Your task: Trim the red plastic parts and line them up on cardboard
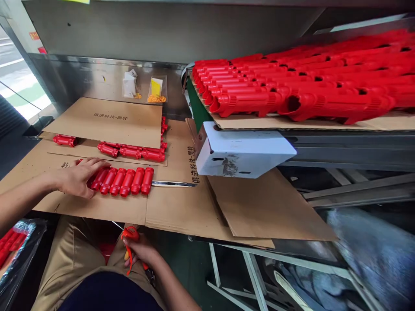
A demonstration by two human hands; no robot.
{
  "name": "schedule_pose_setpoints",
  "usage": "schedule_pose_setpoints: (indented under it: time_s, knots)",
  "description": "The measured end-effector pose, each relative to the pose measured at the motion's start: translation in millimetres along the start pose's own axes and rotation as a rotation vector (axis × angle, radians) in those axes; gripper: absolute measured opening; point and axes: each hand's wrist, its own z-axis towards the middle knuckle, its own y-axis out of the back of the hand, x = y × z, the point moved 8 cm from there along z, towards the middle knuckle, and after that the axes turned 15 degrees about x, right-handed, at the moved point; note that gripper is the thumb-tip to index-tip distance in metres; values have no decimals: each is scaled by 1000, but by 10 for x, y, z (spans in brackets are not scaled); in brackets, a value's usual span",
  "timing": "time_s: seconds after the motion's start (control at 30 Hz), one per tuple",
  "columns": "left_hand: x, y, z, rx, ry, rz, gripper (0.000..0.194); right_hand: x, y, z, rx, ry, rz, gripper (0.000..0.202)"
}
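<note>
On the cardboard, a row of short red plastic tubes lies side by side. My left hand curls around the row's left end, its fingers at the far side and thumb at the near side, partly hiding the tubes there. Low over my lap, my right hand is closed on an orange-handled tool that looks like pliers. A thin metal tip points left from it; the rest is partly covered by my fingers. To the right of the row lies a slim silver knife-like tool.
Behind the row, a cardboard sheet covers more red tubes. Two small plastic bags lie at the back. A raised conveyor on the right bears many red parts; a white block juts out below. A plastic-lined box stands lower left.
</note>
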Motion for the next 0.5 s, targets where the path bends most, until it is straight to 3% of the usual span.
schedule_pose_setpoints:
  time_s: [0.23,0.5]
  knots:
    - [57,-80,-53,-50,-55,45,89,-14,12,-16,-10,-15,-17,61]
    - [151,-140,-138,-64,-156,98,97,28,1,0,-11,-10,-50,71]
